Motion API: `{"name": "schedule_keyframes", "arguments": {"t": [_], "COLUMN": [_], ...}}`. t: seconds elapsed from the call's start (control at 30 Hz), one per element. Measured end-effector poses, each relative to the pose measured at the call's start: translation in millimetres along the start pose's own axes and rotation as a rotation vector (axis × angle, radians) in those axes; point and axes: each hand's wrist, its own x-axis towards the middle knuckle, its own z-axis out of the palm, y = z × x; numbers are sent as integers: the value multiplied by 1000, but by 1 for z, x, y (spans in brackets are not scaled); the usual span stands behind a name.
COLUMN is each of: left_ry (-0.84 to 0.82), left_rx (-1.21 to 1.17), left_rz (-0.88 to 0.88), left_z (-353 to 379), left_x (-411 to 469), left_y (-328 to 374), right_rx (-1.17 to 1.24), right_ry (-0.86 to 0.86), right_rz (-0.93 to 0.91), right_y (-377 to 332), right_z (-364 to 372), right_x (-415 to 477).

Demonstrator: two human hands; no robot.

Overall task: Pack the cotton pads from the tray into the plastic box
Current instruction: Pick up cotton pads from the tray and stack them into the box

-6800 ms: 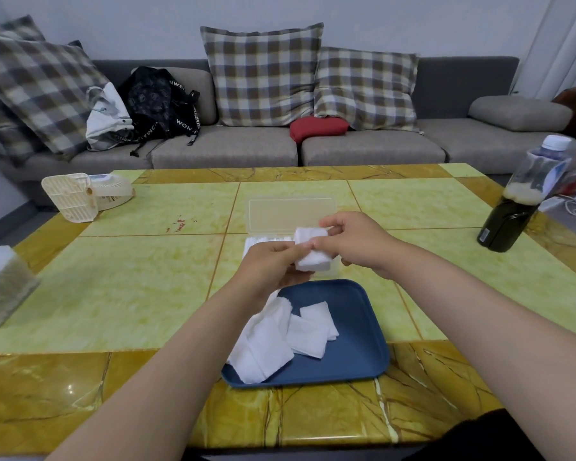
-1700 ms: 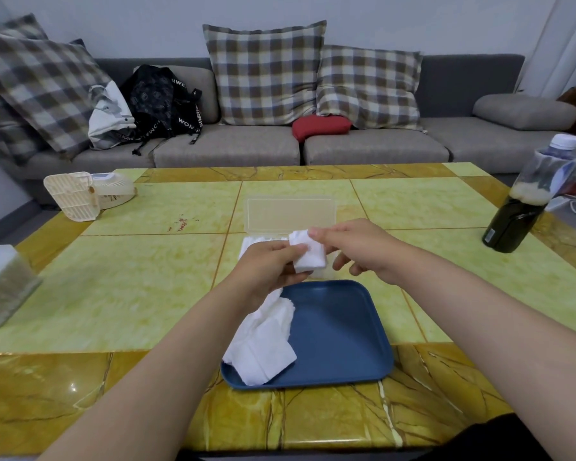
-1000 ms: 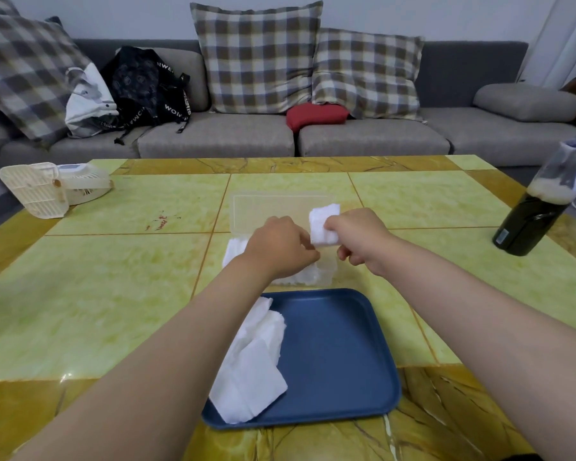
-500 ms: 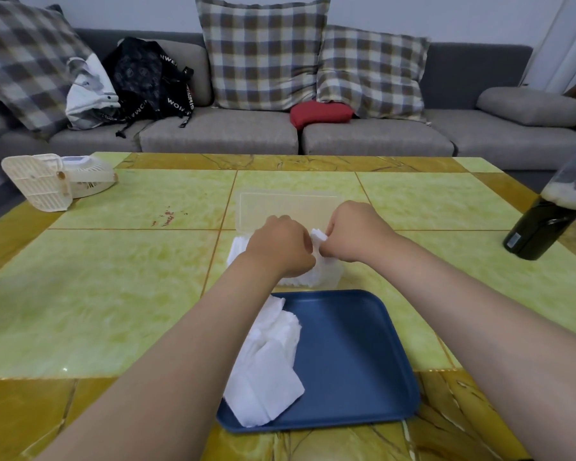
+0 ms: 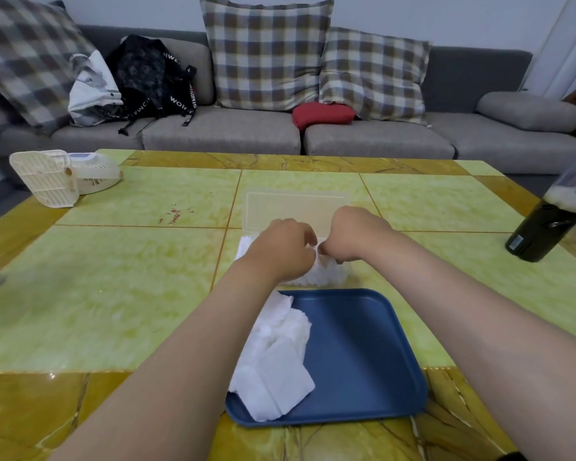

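Left hand (image 5: 281,251) and right hand (image 5: 356,236) curl over the clear box (image 5: 296,207); what the fingers grip, I cannot tell. White crumpled pads (image 5: 328,274) sit under them; a heap (image 5: 273,364) lies on the tray (image 5: 363,347) by the left forearm.

— Where does the camera sit?
— On the person's head, facing forward and down across a table (image 5: 113,294) toward a sofa (image 5: 220,134) at the far side.
— How near is it?
— Near. Both forearms run in from the bottom edge, and the left hand (image 5: 281,252) and right hand (image 5: 356,236) meet at mid-frame.
— How wide is it?
— Wide-angle, a single view. A bottle (image 5: 542,227) leans at the right edge.
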Motion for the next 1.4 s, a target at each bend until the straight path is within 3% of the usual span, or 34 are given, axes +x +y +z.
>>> {"name": "schedule_keyframes", "arguments": {"t": [0.23,0.33,0.4,0.5,0.57,0.67,0.83,0.97,1.13,1.2,1.4], "left_ry": [21,76,-15,-190,-228,-226,-174,-191,51,74,-337], "left_rx": [-35,102,186,302,321,244,421,259,-53,-54,108], "left_rz": [106,131,100,47,35,45,20,37,18,-14,-122], "left_z": [-2,-5,-4,4,10,14,8,4,-26,-40,-62], "left_x": [-22,-30,-34,-38,-36,-34,-42,-48,-65,-74,-100], "left_y": [-12,-17,-20,-17,-10,1,-5,-9,-17,-23,-20], "right_rx": [167,362,408,282,84,-43,-76,-69,130,215,54], "right_ry": [-102,20,110,119,30,-112,-117,-119,186,122,-210], "right_rz": [-70,-89,-155,-313,-431,-504,-507,-469,-574,-623,-731], "right_y": [10,29,39,45,45,49,58,55,33,19,-2], "right_z": [4,1,3,13,22,36,38,37,13,7,22], "right_x": [-3,-2,-10,-33,-43,-42,-37,-40,-65,-79,-107]}}
